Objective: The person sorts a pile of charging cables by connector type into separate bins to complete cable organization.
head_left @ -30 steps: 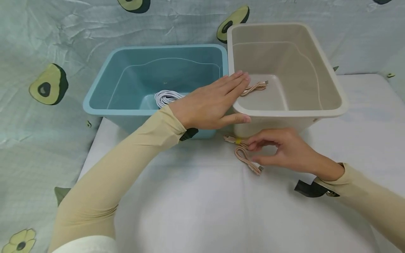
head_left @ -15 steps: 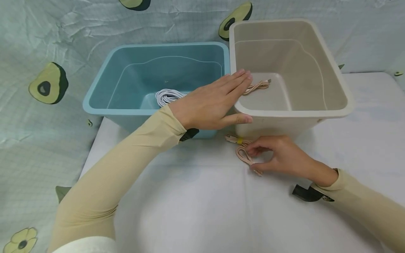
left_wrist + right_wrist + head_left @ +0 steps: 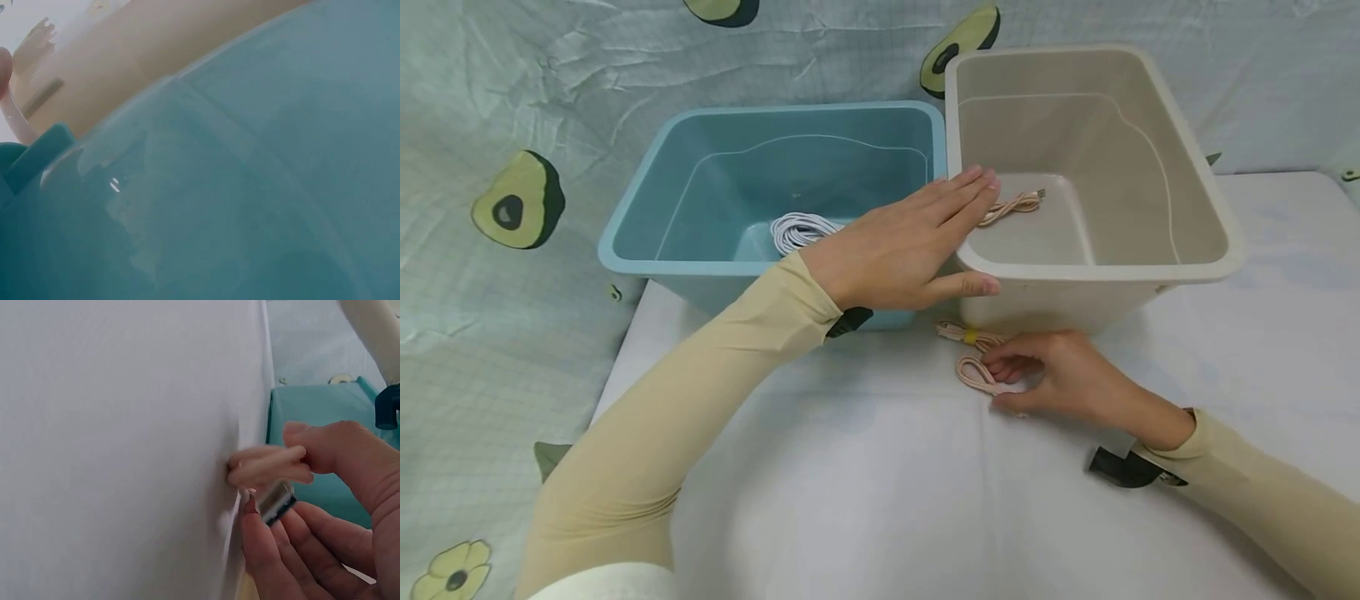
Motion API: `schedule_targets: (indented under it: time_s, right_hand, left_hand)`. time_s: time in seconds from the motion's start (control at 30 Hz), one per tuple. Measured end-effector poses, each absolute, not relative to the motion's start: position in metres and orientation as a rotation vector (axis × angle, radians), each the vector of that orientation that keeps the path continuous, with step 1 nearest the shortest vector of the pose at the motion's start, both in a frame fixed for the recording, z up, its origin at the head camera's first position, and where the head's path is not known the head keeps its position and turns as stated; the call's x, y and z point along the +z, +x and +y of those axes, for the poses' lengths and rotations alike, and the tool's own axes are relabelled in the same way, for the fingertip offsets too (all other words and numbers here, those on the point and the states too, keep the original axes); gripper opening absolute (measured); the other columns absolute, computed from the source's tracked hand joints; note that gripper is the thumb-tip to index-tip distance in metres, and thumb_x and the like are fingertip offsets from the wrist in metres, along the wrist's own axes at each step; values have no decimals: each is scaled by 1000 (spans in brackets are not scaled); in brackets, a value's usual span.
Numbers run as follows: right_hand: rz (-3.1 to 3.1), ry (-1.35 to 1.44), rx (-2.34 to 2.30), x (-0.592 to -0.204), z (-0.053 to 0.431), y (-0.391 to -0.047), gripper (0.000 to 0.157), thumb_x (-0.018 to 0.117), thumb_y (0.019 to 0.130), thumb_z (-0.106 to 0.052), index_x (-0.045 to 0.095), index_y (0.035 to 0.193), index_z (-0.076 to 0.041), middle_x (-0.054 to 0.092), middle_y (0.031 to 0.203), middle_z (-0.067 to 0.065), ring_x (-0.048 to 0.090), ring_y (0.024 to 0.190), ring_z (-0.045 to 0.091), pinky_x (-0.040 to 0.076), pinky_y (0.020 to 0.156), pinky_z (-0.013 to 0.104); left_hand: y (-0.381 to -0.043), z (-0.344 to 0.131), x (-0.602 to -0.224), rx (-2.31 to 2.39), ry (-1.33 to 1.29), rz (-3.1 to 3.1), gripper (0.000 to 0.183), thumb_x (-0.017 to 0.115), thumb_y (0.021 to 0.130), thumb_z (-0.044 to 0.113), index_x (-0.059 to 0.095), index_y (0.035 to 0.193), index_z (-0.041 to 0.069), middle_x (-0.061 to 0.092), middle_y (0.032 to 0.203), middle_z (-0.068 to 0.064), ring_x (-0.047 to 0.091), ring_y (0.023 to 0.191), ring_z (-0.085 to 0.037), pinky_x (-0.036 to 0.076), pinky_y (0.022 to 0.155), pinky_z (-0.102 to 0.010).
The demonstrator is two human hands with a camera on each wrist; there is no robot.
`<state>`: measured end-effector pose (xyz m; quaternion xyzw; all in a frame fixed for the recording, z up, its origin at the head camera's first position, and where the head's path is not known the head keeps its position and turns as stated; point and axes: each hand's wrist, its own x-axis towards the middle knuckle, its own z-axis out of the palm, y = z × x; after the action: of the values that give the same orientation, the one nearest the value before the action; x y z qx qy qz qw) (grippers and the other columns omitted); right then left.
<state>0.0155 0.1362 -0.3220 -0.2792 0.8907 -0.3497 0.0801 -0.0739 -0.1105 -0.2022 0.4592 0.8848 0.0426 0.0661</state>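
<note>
My right hand (image 3: 1067,375) pinches a looped, pinkish-beige USB cable (image 3: 973,375) low over the white tabletop, just in front of the beige bin. In the right wrist view, the cable's strands (image 3: 269,465) run between thumb and fingers, and its metal plug (image 3: 275,503) shows below them. Right behind that loop lies a bundle of similar cable with a yellow band (image 3: 955,331). My left hand (image 3: 910,242) rests palm down, fingers straight, across the adjoining rims of the blue bin (image 3: 700,267) and the beige bin (image 3: 1097,272).
Inside the blue bin lies a coiled white cable (image 3: 801,231), partly hidden by my left hand. Another pinkish cable (image 3: 1018,204) is in the beige bin. Behind both bins hangs an avocado-print cloth (image 3: 850,50). The white table (image 3: 880,483) extends in front.
My right hand has lowered slightly toward the front, its thumb and fingers closing on the looped cable. That loop has moved a little away from the banded bundle. The left hand stays put.
</note>
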Motion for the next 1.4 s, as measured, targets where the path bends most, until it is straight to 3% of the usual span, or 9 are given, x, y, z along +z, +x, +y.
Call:
schedule_targets:
  time_s: [0.3, 0.67, 1.17, 1.4]
  right_hand:
    - [2590, -773, -1117, -322, 134, 22, 37, 92, 77, -15, 79, 111, -7, 81, 101, 0, 75, 88, 6, 63, 80, 21]
    - [2584, -801, -1100, -323, 127, 26, 31, 86, 79, -3, 79, 108, -9, 78, 95, -5, 72, 86, 1, 63, 80, 21]
    - [2641, -917, -969, -296, 122, 31, 34, 86, 80, -6, 78, 110, -20, 76, 97, -14, 67, 87, -2, 59, 75, 19]
    - [2582, -1038, -1011, -268, 121, 33, 36, 83, 82, -4, 77, 110, -26, 74, 98, -16, 62, 83, -2, 55, 65, 19]
  left_hand:
    - [-71, -110, -199, 128, 1399, 2674, 94, 43, 104, 64, 3, 167, 6, 1, 177, -10, -2, 166, -22, 3, 137, -34]
    - [-70, -108, -198, 115, 1393, 2670, 94, 42, 104, 64, 1, 167, 7, -1, 177, -9, -3, 166, -21, 3, 137, -34]
    - [-70, -108, -199, 92, 1374, 2674, 94, 40, 104, 67, 2, 167, 8, 0, 177, -8, -4, 166, -21, 3, 137, -33]
    - [-71, -109, -199, 94, 1361, 2671, 96, 41, 103, 68, 1, 167, 9, -1, 177, -7, -4, 166, -21, 3, 137, -33]
